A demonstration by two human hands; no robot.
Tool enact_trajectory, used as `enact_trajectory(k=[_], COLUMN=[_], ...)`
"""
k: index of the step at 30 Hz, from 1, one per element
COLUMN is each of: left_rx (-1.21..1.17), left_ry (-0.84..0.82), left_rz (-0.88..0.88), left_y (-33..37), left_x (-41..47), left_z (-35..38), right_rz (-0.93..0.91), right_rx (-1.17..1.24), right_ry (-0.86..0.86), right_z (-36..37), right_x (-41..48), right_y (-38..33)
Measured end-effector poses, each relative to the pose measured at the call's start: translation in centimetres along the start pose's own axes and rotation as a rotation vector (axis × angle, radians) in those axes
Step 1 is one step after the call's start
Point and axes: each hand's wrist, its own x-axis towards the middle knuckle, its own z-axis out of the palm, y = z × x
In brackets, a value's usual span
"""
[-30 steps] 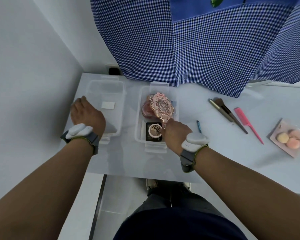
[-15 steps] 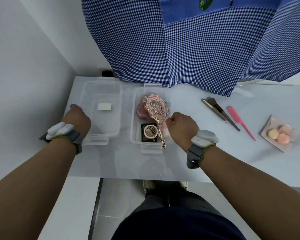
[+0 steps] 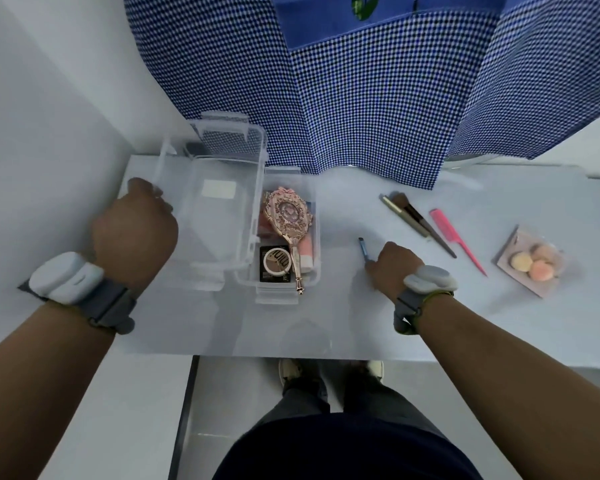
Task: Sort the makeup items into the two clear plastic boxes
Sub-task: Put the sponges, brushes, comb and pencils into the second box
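My left hand [image 3: 134, 233] grips the left rim of the left clear box [image 3: 219, 202], which is lifted and tilted above the table; only a white label shows inside it. The right clear box [image 3: 314, 265] rests on the table and holds a rose-gold hand mirror [image 3: 286, 220], a black compact with a round window [image 3: 276, 263] and a pink tube [image 3: 306, 252]. My right hand [image 3: 394, 263] lies on the table to the right of that box, fingers closed on the lower end of a small blue pencil [image 3: 363, 247].
Farther right on the white table [image 3: 343, 323] lie two makeup brushes [image 3: 418, 221], a pink tail comb [image 3: 456, 240] and a packet of round puffs [image 3: 530, 261]. A blue checked cloth [image 3: 361, 81] hangs behind. A wall stands on the left. My feet show below the table edge.
My right hand left the mirror in the right box and moved right to the blue pencil. My left hand raised and tilted the left box off the table.
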Motion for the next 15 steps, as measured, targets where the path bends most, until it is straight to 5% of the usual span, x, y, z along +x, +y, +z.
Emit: enact_trajectory(k=[15], left_rx=[-0.205], left_ry=[-0.098], left_rz=[0.087], left_y=[9.5], left_x=[-5.8], left_z=[0.0], right_rz=[-0.129], right_rx=[-0.008], right_ry=[-0.17], right_z=[0.8], right_x=[0.9], right_y=[2.0])
